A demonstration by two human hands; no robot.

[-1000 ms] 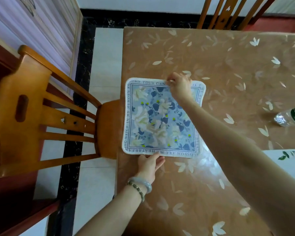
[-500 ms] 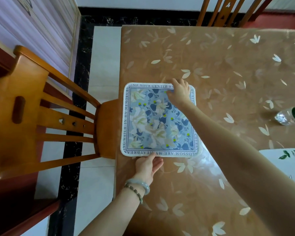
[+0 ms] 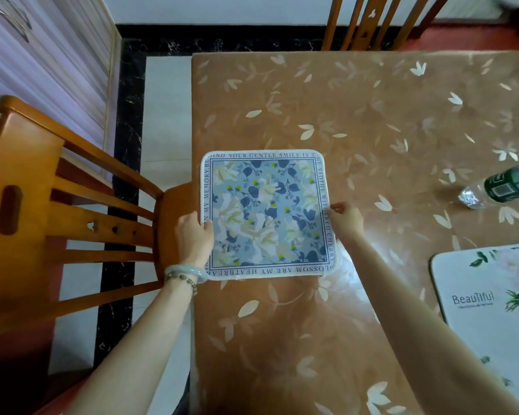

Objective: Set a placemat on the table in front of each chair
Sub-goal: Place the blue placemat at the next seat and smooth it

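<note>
A square blue floral placemat (image 3: 267,214) with a white lettered border lies flat on the brown leaf-patterned table (image 3: 372,115), at the table's left edge in front of a wooden chair (image 3: 57,223). My left hand (image 3: 194,235), with bracelets on the wrist, holds the mat's left edge, thumb on top. My right hand (image 3: 346,220) pinches the mat's right edge. A second placemat (image 3: 492,310), white with green leaves and the word "Beautiful", lies at the table's lower right.
A plastic bottle (image 3: 501,187) with a green label lies on its side at the right edge. Another wooden chair (image 3: 378,22) stands at the table's far side. Tiled floor with a black border runs along the left.
My left hand moved from the mat's near edge to its left edge. My right hand came back from the far side to the right edge. The mat now sits squarer to the table edge.
</note>
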